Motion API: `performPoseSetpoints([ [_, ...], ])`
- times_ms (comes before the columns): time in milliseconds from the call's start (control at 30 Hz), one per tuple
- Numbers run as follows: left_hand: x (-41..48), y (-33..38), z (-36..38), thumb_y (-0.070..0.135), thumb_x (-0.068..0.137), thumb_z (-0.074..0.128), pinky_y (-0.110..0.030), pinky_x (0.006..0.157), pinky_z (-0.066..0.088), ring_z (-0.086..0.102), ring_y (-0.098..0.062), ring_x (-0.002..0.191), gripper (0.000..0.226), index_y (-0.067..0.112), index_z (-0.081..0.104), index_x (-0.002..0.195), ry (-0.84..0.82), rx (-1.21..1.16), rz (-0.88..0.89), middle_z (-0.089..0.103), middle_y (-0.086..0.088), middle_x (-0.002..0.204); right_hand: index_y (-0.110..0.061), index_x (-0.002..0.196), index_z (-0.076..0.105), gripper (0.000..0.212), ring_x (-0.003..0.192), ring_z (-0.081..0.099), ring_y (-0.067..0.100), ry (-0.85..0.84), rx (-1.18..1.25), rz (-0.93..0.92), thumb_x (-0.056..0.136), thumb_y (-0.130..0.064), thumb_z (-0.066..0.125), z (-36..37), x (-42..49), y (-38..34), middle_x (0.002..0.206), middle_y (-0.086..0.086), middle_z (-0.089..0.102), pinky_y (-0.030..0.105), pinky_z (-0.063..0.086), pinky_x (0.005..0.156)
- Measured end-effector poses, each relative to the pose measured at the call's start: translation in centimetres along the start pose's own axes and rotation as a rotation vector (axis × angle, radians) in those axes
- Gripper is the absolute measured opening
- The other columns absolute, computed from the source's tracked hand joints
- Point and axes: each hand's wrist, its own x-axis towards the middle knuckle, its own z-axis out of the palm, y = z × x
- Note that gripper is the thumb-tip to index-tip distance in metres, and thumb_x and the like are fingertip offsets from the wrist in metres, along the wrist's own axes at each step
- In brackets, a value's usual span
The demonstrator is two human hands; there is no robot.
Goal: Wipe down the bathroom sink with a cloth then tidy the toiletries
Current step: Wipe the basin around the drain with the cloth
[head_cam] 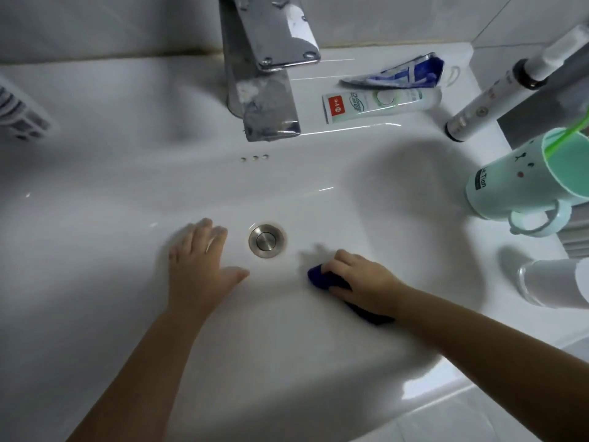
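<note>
A white sink [127, 199] fills the view, with a metal drain plug [266, 240] at the basin's bottom. My right hand [361, 280] presses a dark blue cloth [322, 279] onto the basin floor just right of the drain; most of the cloth is hidden under the hand. My left hand [200, 266] lies flat on the basin left of the drain, fingers apart, holding nothing. On the back ledge lie a white and green toothpaste tube [379, 103] and a squeezed blue tube [398, 73]. A mint cup [522, 186] stands at the right rim.
A chrome tap [264, 71] juts over the basin at the top middle. A slim white bottle [478, 113] leans at the right. A green toothbrush handle [570, 134] sticks out of the cup. A clear-capped white container [548, 282] sits on the right rim.
</note>
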Motion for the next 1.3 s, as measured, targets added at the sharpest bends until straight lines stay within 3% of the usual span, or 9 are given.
performPoseSetpoints([
  [133, -1.2, 0.1, 0.7, 0.046, 0.053, 0.084, -0.055, 0.095, 0.035, 0.039, -0.044, 0.126, 0.087, -0.001, 0.056, 0.119, -0.024, 0.07, 0.01, 0.044, -0.024, 0.136, -0.015, 0.126, 0.048, 0.036, 0.099, 0.048, 0.034, 0.306, -0.359, 0.209, 0.091, -0.023, 0.051, -1.0, 0.3, 4.3, 0.118, 0.013, 0.05, 0.04, 0.043, 0.073],
  [267, -1.0, -0.5, 1.8, 0.052, 0.054, 0.081, -0.054, 0.097, 0.032, 0.034, -0.04, 0.13, 0.087, 0.005, 0.055, 0.122, 0.016, 0.096, -0.005, 0.04, -0.02, 0.141, -0.003, 0.118, 0.055, 0.03, 0.087, 0.049, 0.04, 0.638, 0.018, 0.404, 0.091, -0.016, 0.052, -0.3, 7.2, 0.0, 0.107, 0.024, 0.053, 0.043, 0.045, 0.067],
  [400, -0.9, -0.8, 1.9, 0.06, 0.062, 0.071, -0.046, 0.105, 0.019, 0.018, -0.029, 0.139, 0.088, 0.016, 0.044, 0.133, 0.003, 0.087, -0.012, 0.025, -0.01, 0.151, -0.005, 0.108, 0.062, 0.028, 0.075, 0.055, 0.036, 0.419, 0.011, -0.125, 0.083, -0.016, 0.06, 3.0, 6.4, -5.7, 0.097, 0.02, 0.06, 0.037, 0.049, 0.055],
  [467, -0.9, -0.8, 1.8, 0.062, 0.065, 0.067, -0.042, 0.107, 0.014, 0.009, -0.024, 0.14, 0.088, 0.021, 0.037, 0.137, -0.009, 0.082, -0.027, 0.017, -0.005, 0.154, -0.003, 0.105, 0.065, 0.028, 0.069, 0.058, 0.036, 0.384, -0.074, -0.189, 0.078, -0.013, 0.068, 1.9, 4.7, -3.3, 0.092, 0.022, 0.062, 0.037, 0.049, 0.052],
  [600, -0.9, -0.7, 1.6, 0.061, 0.065, 0.068, -0.042, 0.107, 0.014, 0.007, -0.022, 0.14, 0.089, 0.022, 0.036, 0.137, -0.011, 0.035, -0.027, 0.015, -0.004, 0.154, 0.002, 0.111, 0.059, 0.031, 0.075, 0.054, 0.044, 0.671, -0.281, 0.218, 0.083, -0.008, 0.064, -1.5, 4.9, 3.5, 0.094, 0.028, 0.057, 0.047, 0.046, 0.059],
  [733, -0.8, -0.7, 1.7, 0.064, 0.064, 0.066, -0.041, 0.106, 0.014, 0.007, -0.022, 0.14, 0.09, 0.022, 0.036, 0.137, -0.044, 0.078, -0.03, 0.014, -0.004, 0.154, -0.002, 0.121, 0.053, 0.032, 0.094, 0.048, 0.041, 0.796, -0.04, 0.531, 0.091, -0.012, 0.05, -0.9, 9.0, 1.2, 0.11, 0.026, 0.051, 0.044, 0.039, 0.071],
  [933, -0.6, 0.7, 1.2, 0.051, 0.051, 0.082, -0.059, 0.093, 0.039, 0.04, -0.044, 0.125, 0.084, 0.003, 0.06, 0.116, 0.021, 0.049, 0.056, 0.047, -0.024, 0.134, -0.001, 0.117, 0.057, 0.037, 0.077, 0.057, 0.04, 0.509, -0.083, 0.116, 0.081, -0.008, 0.065, -1.0, 3.9, 0.0, 0.099, 0.022, 0.054, 0.038, 0.045, 0.057],
  [1100, 0.4, 2.6, 1.5, 0.043, 0.045, 0.087, -0.057, 0.091, 0.039, 0.046, -0.043, 0.12, 0.085, 0.003, 0.061, 0.115, -0.003, 0.01, 0.091, 0.051, -0.021, 0.131, 0.005, 0.114, 0.054, 0.038, 0.07, 0.057, 0.046, 0.941, -0.242, 0.515, 0.08, -0.005, 0.066, -4.7, 0.5, 3.9, 0.1, 0.032, 0.054, 0.044, 0.048, 0.048],
  [1300, 1.0, 2.2, 2.5, 0.07, 0.054, 0.04, -0.053, 0.098, 0.032, 0.038, -0.034, 0.129, 0.094, 0.009, 0.055, 0.123, -0.048, 0.025, 0.06, 0.043, -0.013, 0.141, -0.003, 0.134, 0.04, 0.046, 0.096, 0.052, 0.042, 0.808, 0.018, 0.594, 0.092, -0.021, 0.05, -2.6, 8.8, 1.6, 0.126, 0.024, 0.044, 0.043, 0.045, 0.07],
])
